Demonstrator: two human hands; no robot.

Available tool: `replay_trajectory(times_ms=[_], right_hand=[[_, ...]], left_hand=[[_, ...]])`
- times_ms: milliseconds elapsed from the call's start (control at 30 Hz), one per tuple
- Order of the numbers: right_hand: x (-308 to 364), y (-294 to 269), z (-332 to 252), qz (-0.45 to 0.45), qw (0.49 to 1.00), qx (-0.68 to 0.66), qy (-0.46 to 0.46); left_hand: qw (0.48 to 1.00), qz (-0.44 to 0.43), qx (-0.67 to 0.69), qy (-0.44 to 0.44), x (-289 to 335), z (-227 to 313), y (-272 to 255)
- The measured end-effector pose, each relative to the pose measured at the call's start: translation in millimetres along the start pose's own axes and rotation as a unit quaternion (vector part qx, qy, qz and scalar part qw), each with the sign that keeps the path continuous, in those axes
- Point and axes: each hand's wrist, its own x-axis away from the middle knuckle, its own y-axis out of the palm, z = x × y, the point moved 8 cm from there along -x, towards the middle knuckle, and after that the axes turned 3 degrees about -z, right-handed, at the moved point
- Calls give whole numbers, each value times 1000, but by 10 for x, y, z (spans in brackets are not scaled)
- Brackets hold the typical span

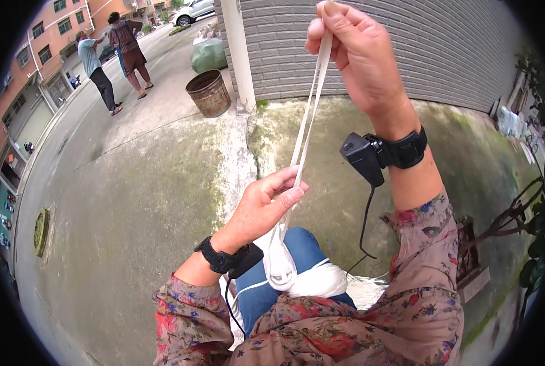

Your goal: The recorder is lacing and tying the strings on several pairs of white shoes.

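The right hand (pixel 367 61) pinches closed on white strands (pixel 324 56); below it, the left hand (pixel 266 204) closes lightly around them; they look light, soft, easily tangled; best gripped together, just above the left hand.

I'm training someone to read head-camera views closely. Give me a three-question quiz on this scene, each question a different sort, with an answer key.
1. Multiple choice: the left hand and right hand both hold white strands. Which hand is higher in the picture?
A) left
B) right
C) neither

2. True or false: black straps circle both wrists.

3. Fill in the colour: a white bundle lies across ____ trousers.

Key:
1. B: the right is near the top edge, the left well below.
2. True.
3. Blue.
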Motion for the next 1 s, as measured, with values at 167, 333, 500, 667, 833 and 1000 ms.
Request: replay_trajectory(times_ms=[167,333,500,667,833,1000], right_hand=[[245,6,391,25,993,-21,111],[828,-1082,721,85,978,-52,184],[2493,-3696,652,291,912,-38,287],[4201,-4914,332,468,819,35,331],[4307,-4120,719,435,785,133,420],[4091,-2251,1604,227,784,213,537]], left_hand=[[994,89,61,-11,242,-23,-505],[959,264,104,2,972,-134,-1704],[868,444,221,-25,2616,-910,-3047],[764,547,334,-72,3502,-1673,-3253],[777,586,229,-26,3840,-1234,-3776],[805,540,33,-243,2883,-1610,-2995]])
